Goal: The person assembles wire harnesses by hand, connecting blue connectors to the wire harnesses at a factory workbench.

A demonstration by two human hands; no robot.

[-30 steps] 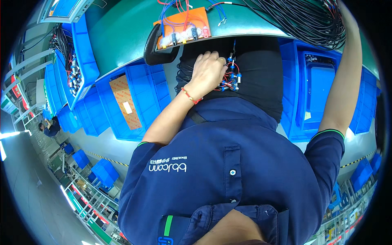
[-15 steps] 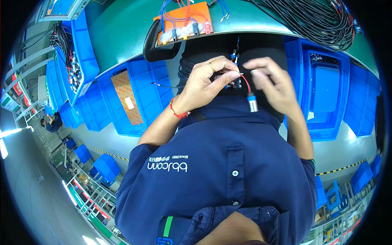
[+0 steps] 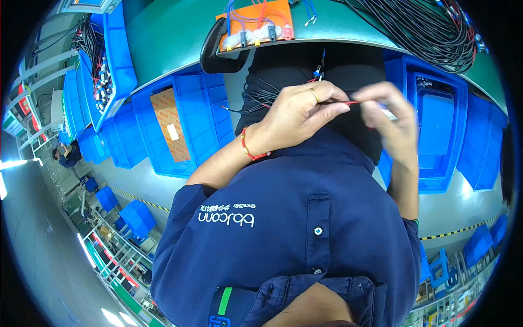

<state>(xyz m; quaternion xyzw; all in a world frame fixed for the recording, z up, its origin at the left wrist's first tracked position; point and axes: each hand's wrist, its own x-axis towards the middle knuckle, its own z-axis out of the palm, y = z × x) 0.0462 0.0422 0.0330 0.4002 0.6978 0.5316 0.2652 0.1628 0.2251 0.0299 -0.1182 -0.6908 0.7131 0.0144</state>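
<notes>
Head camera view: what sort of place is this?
Probably a factory workshop for wiring: a bundle of black cables on a green workbench, with a blue bin of connectors nearby.

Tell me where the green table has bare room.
Widest: the green table between the blue bin at left and the orange board. Smaller: between the loose blue wires and the black cable coil, which crowds the right end. The lap is crowded: thin black cables, left hand, right hand and red wire.

Left hand (image 3: 299,113) pinches red wire (image 3: 353,102); right hand (image 3: 393,114), blurred, meets it.
</notes>
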